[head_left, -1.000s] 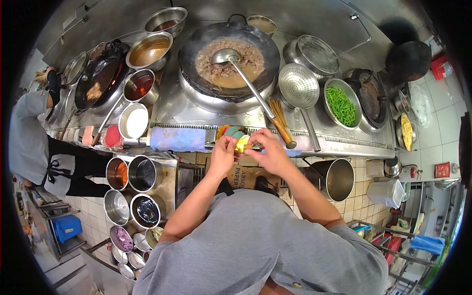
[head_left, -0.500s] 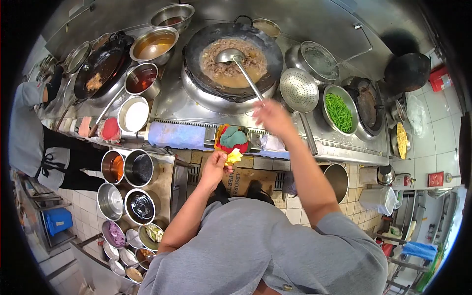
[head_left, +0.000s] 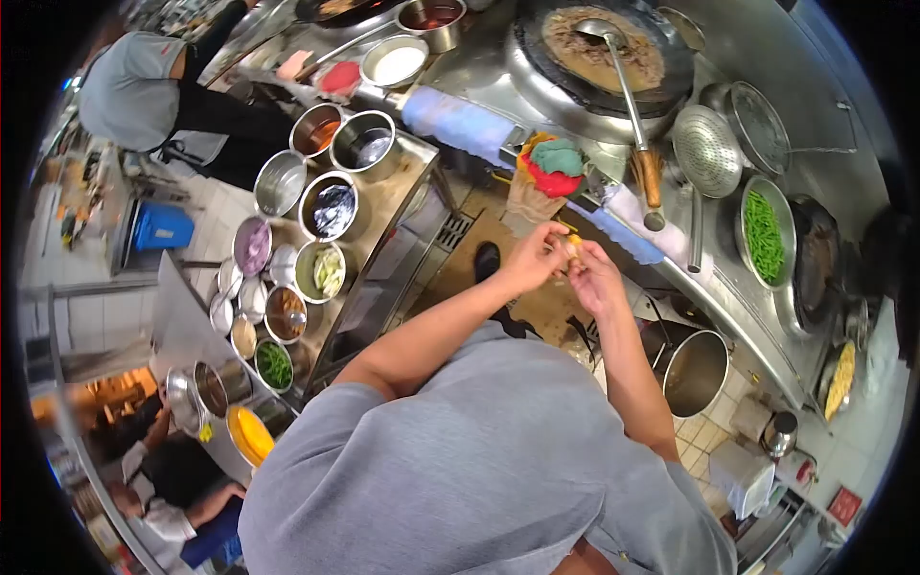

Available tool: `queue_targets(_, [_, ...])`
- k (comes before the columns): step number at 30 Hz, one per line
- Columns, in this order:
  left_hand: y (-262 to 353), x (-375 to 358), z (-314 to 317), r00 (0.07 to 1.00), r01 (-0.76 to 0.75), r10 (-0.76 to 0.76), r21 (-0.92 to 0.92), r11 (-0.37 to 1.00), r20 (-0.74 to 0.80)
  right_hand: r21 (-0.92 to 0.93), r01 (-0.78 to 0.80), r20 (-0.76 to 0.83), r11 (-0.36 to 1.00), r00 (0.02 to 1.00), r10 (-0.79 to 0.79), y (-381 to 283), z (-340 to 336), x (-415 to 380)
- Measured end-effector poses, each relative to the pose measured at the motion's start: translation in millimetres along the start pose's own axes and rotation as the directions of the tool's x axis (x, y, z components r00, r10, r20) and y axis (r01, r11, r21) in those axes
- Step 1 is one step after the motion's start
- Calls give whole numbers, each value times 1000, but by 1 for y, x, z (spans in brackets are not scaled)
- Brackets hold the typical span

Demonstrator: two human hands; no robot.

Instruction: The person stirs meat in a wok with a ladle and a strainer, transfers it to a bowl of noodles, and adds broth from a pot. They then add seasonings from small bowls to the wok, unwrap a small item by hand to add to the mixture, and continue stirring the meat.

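My left hand (head_left: 535, 261) and my right hand (head_left: 598, 280) meet in front of the stove edge, fingertips pinched together on a small crumpled yellow piece (head_left: 573, 245). Its material is too small to tell, and the fingers cover most of it. Just beyond them, a green cloth (head_left: 556, 157) and a red cloth (head_left: 552, 182) sit bundled at the stove's front rail. The ladle (head_left: 628, 91) rests in the wok (head_left: 525, 59), its wooden handle pointing toward me and free of any hand. Brownish meat in liquid fills the wok.
Right of the wok lie a perforated skimmer (head_left: 707, 149) and a bowl of green beans (head_left: 764, 235). Metal pots (head_left: 329, 206) of ingredients crowd the left side table. A large pot (head_left: 697, 374) stands low on the right. One co-worker (head_left: 134, 91) is at upper left, another person (head_left: 172, 479) lower left.
My right hand has come away from the ladle and joined my left hand at the yellow piece. The view has turned, bringing more of the left side table and another person into sight.
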State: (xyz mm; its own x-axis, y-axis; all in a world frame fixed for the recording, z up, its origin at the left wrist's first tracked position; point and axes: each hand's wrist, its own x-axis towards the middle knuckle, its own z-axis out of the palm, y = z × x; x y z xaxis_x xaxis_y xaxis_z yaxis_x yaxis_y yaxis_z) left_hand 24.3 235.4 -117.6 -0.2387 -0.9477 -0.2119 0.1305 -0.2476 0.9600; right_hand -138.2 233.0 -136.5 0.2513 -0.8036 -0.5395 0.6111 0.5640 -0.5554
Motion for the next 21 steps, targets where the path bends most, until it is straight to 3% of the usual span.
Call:
queue_targets(1, [-3,-13,9,1000,-19,19,29,999,13,92,-10,-50,996,999,15,-1,-5,-12])
queue_targets(2, [-7,-24,17,999,-10,15,-94,996,49,96,-24,-35,995,999,27,1,-9,-21])
queue_targets(5, [-31,-49,34,998,-17,21,-71,997,54,188,-130,28,973,991,127,27,-32,-55])
queue_targets(6, [-28,-60,36,998,-54,50,95,994,40,148,-155,10,977,988,155,44,-42,-58])
queue_targets(7, [-30,-69,36,998,-60,57,89,994,38,97,-180,-6,979,983,181,55,-50,-61])
queue_targets(8, [-30,-76,34,967,-256,235,373,892,102,91,-215,-47,972,974,220,64,-58,-66])
queue_targets(9, [-33,-82,32,903,-420,377,610,672,206,70,-214,-37,974,976,217,70,-63,-74])
queue_targets(10, [-41,-89,30,919,-386,326,686,616,223,82,-256,-59,963,963,261,74,-64,-80])
queue_targets(13, [-43,-110,23,931,-365,230,702,612,284,62,-332,-57,941,940,335,75,-64,-93])
queue_targets(17, [-33,-135,17,896,-441,329,681,585,298,-62,-306,-23,950,952,306,74,-52,-105])
queue_targets(19, [-28,-138,7,947,-320,250,632,705,200,-105,-303,38,947,950,308,74,-36,-103])
queue_targets(21, [-26,-137,-7,953,-292,269,640,710,137,-174,-317,151,932,927,343,73,-19,-97])
